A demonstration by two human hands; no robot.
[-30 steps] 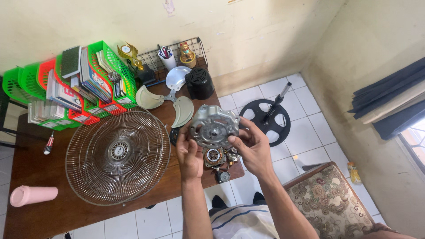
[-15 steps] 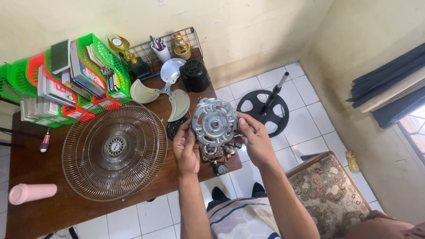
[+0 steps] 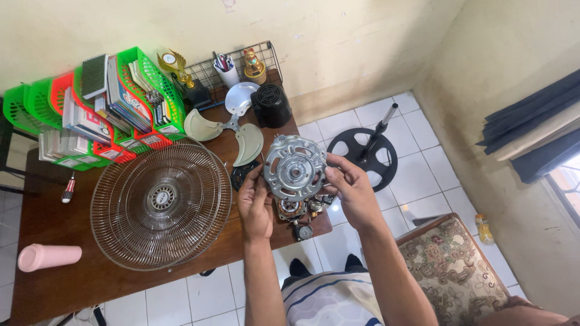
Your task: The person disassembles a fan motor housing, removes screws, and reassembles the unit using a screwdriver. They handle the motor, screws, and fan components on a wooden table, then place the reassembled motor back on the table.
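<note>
1. Head view: we hold the fan motor (image 3: 294,171) up over the near right corner of the wooden table (image 3: 54,284), round silver cover plate facing us, copper windings and loose wires hanging below it.
2. Left hand (image 3: 256,204) grasps the motor's lower left edge, fingers curled on the rim, thumb on the plate face.
3. Right hand (image 3: 352,190) grasps the right edge, fingertips pinching the rim, palm turned inward. Both forearms rise from the bottom of the frame, wrists near straight.
4. Judgement: grip the cast rim, not the windings or wires; those look easiest to damage.
5. Keep the motor over the table, not the tile floor (image 3: 423,175), so loose screws or parts land on wood.
6. Keep the plate square to us and support it evenly from both sides; a tilt would likely let the dangling parts swing.
7. Nearby: wire fan guard (image 3: 161,205) lies flat to the left, fan blade (image 3: 226,130) and black rear cover (image 3: 271,104) behind, fan stand base (image 3: 362,158) on the floor to the right.
</note>
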